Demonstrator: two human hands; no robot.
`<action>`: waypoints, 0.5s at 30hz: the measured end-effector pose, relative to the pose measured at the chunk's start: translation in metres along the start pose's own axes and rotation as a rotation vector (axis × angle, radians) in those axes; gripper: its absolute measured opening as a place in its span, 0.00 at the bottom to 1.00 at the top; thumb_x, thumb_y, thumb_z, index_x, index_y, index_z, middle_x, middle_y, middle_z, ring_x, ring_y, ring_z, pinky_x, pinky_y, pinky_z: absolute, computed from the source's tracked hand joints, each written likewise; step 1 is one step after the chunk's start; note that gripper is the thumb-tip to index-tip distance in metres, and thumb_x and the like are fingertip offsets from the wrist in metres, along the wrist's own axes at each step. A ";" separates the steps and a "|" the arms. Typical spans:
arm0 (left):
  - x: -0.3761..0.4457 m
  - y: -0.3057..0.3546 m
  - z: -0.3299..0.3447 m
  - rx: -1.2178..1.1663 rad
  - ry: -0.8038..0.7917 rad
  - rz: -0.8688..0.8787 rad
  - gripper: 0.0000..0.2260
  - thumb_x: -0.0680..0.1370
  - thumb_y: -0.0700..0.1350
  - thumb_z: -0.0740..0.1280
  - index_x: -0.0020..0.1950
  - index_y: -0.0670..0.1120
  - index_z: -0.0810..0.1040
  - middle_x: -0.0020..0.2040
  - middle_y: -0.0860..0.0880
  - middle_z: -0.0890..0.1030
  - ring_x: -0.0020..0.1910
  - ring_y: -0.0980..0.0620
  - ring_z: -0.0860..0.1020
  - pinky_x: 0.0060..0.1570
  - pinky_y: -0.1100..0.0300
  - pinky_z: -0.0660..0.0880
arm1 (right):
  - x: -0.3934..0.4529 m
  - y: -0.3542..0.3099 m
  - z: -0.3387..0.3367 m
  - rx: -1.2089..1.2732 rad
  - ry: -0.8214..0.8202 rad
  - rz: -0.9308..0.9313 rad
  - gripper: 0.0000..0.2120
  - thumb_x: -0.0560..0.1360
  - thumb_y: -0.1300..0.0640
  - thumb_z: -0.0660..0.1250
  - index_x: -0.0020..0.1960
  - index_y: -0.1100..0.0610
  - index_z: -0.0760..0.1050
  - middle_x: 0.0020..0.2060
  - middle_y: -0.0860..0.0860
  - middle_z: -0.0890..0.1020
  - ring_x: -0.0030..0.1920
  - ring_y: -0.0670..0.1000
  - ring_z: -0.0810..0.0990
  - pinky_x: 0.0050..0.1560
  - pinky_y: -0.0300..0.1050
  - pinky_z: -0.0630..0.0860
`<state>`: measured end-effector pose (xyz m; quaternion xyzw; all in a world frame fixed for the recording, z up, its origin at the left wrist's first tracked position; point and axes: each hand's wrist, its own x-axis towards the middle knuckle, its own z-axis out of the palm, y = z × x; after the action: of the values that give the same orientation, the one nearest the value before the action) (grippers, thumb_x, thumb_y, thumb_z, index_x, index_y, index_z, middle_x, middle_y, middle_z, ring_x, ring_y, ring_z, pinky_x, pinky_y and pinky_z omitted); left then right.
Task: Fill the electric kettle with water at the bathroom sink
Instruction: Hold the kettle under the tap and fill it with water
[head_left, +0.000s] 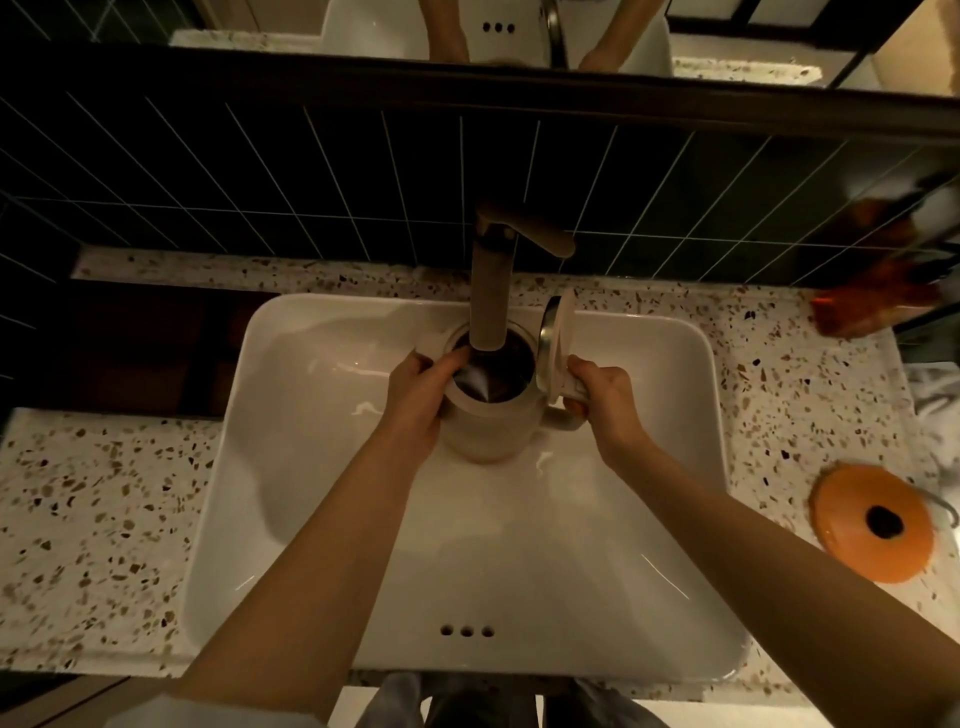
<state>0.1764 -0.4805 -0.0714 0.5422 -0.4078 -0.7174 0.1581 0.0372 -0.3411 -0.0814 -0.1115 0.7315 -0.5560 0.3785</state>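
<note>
A white electric kettle (491, 431) stands upright inside the white sink basin (322, 467), directly under the spout of the tall tap (491, 291). Its lid (556, 338) is flipped up on the right side, so the dark inside shows. My left hand (421, 400) wraps the kettle's left side with the thumb at the rim. My right hand (605, 402) grips the handle on the right. Whether water is running from the spout I cannot tell.
A speckled terrazzo counter (104, 493) surrounds the basin. An orange round object with a dark centre (872, 522) lies on the right counter, and blurred orange-brown items (878, 291) sit at the far right back. Dark tiles and a mirror rise behind the tap.
</note>
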 end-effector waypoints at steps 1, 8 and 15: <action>0.001 -0.001 0.000 0.023 0.014 0.012 0.09 0.73 0.44 0.74 0.43 0.45 0.75 0.39 0.46 0.82 0.39 0.49 0.81 0.32 0.62 0.76 | 0.001 0.001 0.000 -0.008 0.002 -0.006 0.19 0.80 0.57 0.59 0.32 0.62 0.72 0.25 0.56 0.69 0.25 0.48 0.67 0.32 0.39 0.67; -0.005 0.020 0.003 0.038 0.174 0.230 0.32 0.76 0.46 0.72 0.77 0.51 0.62 0.71 0.51 0.72 0.68 0.53 0.72 0.63 0.59 0.69 | -0.005 -0.010 -0.001 0.033 -0.105 -0.004 0.25 0.81 0.65 0.57 0.25 0.59 0.73 0.18 0.46 0.78 0.22 0.38 0.77 0.27 0.29 0.73; -0.003 0.066 0.036 0.568 0.048 0.859 0.25 0.79 0.46 0.66 0.76 0.48 0.66 0.74 0.47 0.70 0.74 0.51 0.65 0.72 0.58 0.62 | -0.010 -0.015 0.001 0.042 -0.114 -0.012 0.25 0.81 0.66 0.56 0.26 0.57 0.70 0.15 0.44 0.76 0.20 0.37 0.75 0.27 0.26 0.72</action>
<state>0.1303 -0.5045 -0.0165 0.3637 -0.7686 -0.4362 0.2943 0.0403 -0.3413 -0.0635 -0.1393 0.6961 -0.5664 0.4185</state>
